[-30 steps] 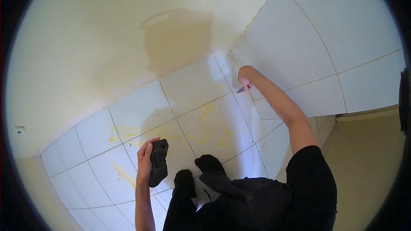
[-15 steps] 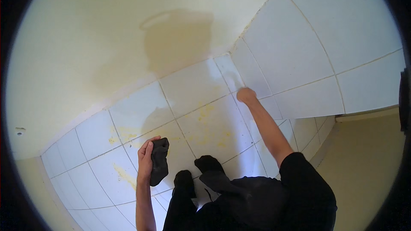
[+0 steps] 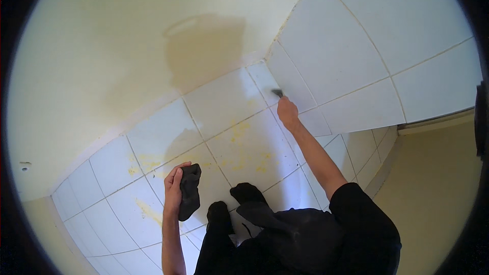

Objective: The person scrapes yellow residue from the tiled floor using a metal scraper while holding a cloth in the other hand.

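Observation:
My left hand [image 3: 174, 191] is closed round a dark grey, sock-like cloth [image 3: 190, 192], held above the floor tiles near my feet. Its thumb lies against the cloth's side. My right arm reaches far out, and my right hand [image 3: 288, 111] is closed on a small dark tool [image 3: 277, 92] with a flared end. The tool's tip is at the narrow floor tile in the corner, close beside the tiled side. Blur and my fist hide its handle, so I cannot tell whether it is a brush or a scraper.
Yellow stains [image 3: 239, 132] spread over the white floor tiles [image 3: 224, 91]. A cream wall [image 3: 117, 35] rises at the far side, and a white tiled block [image 3: 336, 46] stands at the right. My feet in black socks [image 3: 247, 193] are on the floor. A small fitting [image 3: 24, 167] sits at the left.
My right hand has shifted slightly left and up, and the tool's dark end now shows beyond the fist. The left hand still holds the cloth in the same place.

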`<state>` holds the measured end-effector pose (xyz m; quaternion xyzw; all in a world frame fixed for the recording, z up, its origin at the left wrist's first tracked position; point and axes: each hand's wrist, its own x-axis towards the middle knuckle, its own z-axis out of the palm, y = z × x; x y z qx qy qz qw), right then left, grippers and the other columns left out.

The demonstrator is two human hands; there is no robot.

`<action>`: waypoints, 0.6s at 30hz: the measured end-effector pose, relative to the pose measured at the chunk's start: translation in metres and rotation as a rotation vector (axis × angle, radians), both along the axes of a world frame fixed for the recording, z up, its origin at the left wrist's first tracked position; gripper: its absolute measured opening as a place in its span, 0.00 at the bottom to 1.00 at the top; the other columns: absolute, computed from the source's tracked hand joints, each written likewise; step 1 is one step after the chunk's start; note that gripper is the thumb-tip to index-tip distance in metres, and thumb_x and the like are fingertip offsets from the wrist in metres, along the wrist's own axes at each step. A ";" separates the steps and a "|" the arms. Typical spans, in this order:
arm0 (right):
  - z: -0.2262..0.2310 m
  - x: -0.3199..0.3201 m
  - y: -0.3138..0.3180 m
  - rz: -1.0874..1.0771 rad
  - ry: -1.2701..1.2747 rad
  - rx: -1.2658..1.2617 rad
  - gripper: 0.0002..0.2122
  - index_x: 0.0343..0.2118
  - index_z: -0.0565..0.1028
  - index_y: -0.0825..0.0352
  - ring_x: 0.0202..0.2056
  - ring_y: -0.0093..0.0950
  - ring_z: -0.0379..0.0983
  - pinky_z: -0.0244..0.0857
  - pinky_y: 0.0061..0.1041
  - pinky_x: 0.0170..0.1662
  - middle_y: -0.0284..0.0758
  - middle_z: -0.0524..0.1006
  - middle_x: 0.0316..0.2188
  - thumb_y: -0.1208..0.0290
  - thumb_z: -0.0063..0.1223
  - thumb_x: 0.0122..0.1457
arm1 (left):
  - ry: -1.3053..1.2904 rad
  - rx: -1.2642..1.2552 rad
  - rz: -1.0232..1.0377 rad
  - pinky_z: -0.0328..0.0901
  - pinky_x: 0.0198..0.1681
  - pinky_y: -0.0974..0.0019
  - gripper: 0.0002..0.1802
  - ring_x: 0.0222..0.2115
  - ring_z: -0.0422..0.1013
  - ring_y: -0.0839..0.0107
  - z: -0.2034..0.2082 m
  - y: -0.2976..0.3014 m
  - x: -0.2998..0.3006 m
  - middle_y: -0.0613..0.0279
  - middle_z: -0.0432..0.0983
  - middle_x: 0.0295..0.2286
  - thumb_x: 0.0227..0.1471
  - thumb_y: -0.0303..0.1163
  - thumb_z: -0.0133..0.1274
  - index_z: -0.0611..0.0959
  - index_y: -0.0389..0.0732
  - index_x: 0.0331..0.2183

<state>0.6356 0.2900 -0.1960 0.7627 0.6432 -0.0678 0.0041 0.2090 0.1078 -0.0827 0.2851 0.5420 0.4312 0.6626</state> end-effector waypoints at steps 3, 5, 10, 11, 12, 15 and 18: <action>0.047 -0.021 -0.011 0.067 -0.030 -0.159 0.12 0.41 0.74 0.74 0.34 0.44 0.79 0.74 0.40 0.37 0.51 0.79 0.29 0.75 0.45 0.57 | 0.028 0.049 0.009 0.71 0.29 0.71 0.23 0.27 0.75 0.75 -0.007 -0.004 -0.002 0.58 0.79 0.33 0.63 0.45 0.43 0.78 0.37 0.46; 0.053 -0.026 -0.010 0.072 -0.006 -0.234 0.13 0.43 0.73 0.74 0.34 0.44 0.79 0.74 0.40 0.37 0.51 0.79 0.30 0.75 0.45 0.57 | 0.013 0.029 0.030 0.71 0.29 0.71 0.22 0.27 0.75 0.75 -0.003 -0.003 -0.001 0.58 0.79 0.33 0.63 0.45 0.43 0.78 0.37 0.46; 0.016 -0.028 0.033 0.080 0.082 -0.054 0.24 0.58 0.63 0.72 0.34 0.46 0.78 0.73 0.41 0.36 0.51 0.79 0.30 0.76 0.44 0.56 | 0.007 0.001 0.008 0.70 0.32 0.73 0.19 0.29 0.74 0.78 0.003 -0.005 -0.002 0.60 0.79 0.34 0.65 0.38 0.41 0.79 0.36 0.46; 0.014 -0.029 0.045 0.078 0.085 -0.053 0.24 0.58 0.63 0.72 0.34 0.46 0.78 0.73 0.41 0.36 0.51 0.79 0.30 0.76 0.44 0.56 | 0.016 0.000 0.010 0.70 0.32 0.74 0.19 0.29 0.74 0.78 0.003 -0.005 -0.003 0.60 0.79 0.34 0.65 0.38 0.41 0.79 0.36 0.46; 0.013 -0.029 0.057 0.081 0.097 -0.040 0.28 0.61 0.60 0.69 0.33 0.48 0.78 0.73 0.44 0.37 0.53 0.78 0.29 0.78 0.45 0.54 | 0.019 0.001 0.007 0.70 0.32 0.74 0.19 0.29 0.74 0.78 0.004 -0.004 -0.002 0.60 0.79 0.34 0.65 0.38 0.41 0.79 0.36 0.46; 0.002 -0.011 0.091 0.114 0.071 -0.026 0.31 0.63 0.57 0.68 0.33 0.48 0.78 0.72 0.45 0.37 0.52 0.78 0.29 0.79 0.45 0.53 | 0.001 -0.013 0.013 0.70 0.33 0.74 0.19 0.29 0.74 0.77 0.006 -0.001 0.002 0.60 0.79 0.34 0.65 0.38 0.41 0.79 0.36 0.46; -0.007 -0.002 0.096 0.132 0.095 -0.009 0.28 0.61 0.59 0.69 0.35 0.47 0.78 0.73 0.44 0.38 0.51 0.78 0.30 0.77 0.45 0.54 | -0.008 -0.004 0.020 0.70 0.32 0.73 0.19 0.29 0.74 0.77 0.003 0.000 0.003 0.60 0.79 0.34 0.65 0.38 0.41 0.79 0.35 0.46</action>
